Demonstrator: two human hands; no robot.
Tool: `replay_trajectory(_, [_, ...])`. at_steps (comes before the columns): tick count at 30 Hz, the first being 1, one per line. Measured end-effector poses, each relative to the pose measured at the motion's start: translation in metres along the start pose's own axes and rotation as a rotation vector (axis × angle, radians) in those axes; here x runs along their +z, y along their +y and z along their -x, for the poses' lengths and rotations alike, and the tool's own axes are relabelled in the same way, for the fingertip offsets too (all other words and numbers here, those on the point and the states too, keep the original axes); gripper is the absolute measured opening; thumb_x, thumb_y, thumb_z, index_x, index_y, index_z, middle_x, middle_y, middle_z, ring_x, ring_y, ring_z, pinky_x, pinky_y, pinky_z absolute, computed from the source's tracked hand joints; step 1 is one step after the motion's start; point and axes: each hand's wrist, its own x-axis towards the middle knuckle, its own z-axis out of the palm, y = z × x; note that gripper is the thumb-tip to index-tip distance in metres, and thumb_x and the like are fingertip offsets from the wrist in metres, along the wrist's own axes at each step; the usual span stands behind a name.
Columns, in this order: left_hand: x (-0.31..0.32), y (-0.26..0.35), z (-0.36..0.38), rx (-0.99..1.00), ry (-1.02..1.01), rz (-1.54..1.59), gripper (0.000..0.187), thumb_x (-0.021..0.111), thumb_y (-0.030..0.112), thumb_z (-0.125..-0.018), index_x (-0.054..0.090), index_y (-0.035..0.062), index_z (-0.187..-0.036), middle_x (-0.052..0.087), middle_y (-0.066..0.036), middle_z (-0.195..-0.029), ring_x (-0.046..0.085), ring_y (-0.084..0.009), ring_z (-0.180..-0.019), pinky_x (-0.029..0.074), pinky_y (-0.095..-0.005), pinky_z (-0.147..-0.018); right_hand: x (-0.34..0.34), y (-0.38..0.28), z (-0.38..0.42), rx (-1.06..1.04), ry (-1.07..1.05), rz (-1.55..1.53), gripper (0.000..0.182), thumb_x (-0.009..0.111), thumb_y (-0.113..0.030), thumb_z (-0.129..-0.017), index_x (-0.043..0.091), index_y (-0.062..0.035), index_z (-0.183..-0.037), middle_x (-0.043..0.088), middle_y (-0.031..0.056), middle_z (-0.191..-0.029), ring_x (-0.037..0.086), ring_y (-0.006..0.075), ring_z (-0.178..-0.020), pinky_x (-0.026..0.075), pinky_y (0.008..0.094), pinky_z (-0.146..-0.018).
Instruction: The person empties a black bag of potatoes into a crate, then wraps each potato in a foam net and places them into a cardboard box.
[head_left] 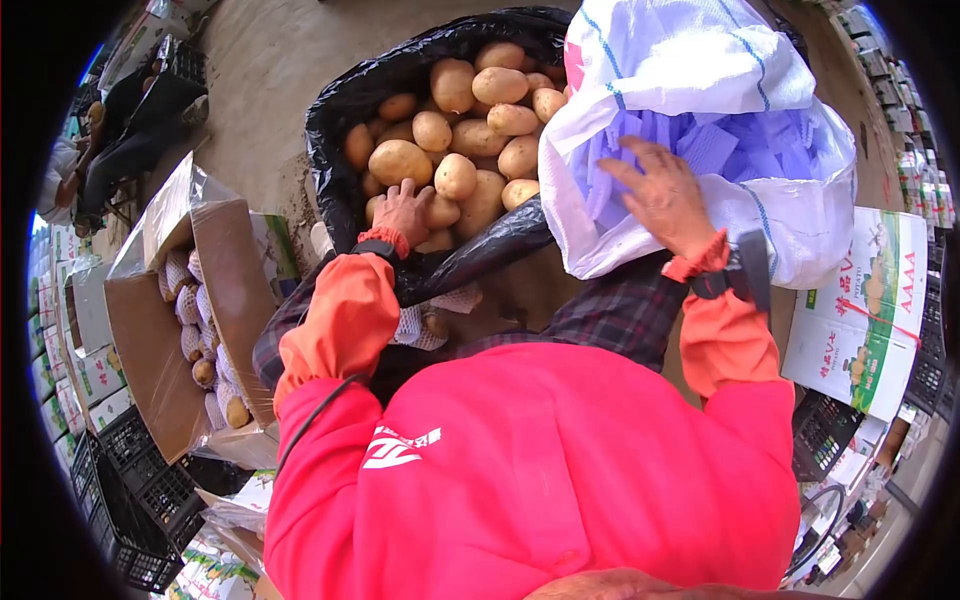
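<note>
Many bare potatoes (pixel 480 135) lie in a container lined with black plastic (pixel 335 130). My left hand (pixel 403 215) rests on potatoes at the near left of the pile, its fingers spread and pointing away from me. To the right, a white woven sack (pixel 700 70) stands with its mouth open, full of purple foam net sleeves (pixel 735 150). My right hand (pixel 665 190) is over the sack's left part, at the sleeves, with its fingers apart and nothing visible in them.
An open cardboard box (pixel 235 280) at the left holds potatoes in foam nets (pixel 200 335). Several netted potatoes (pixel 425 325) lie below the black plastic. A printed carton (pixel 855 310) and black crates (pixel 825 430) stand right. Another person (pixel 135 125) sits at the far left.
</note>
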Motion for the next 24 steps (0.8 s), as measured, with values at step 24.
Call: replay_trajectory(24, [-0.125,0.070,0.143,0.586,0.174,1.039,0.073,0.075,0.028,-0.058,0.044,0.0075,-0.121,0.037,-0.017,-0.120,0.040,-0.0296,-0.112,0.033,-0.0366,-0.096,-0.033,-0.122,-0.040,-0.122,0.098,-0.901,0.013,0.056,-0.005,-0.080,0.058,-0.0018,-0.093,0.060,0.0076,-0.083,0.058,0.0160,-0.076,0.046,0.0255,-0.068])
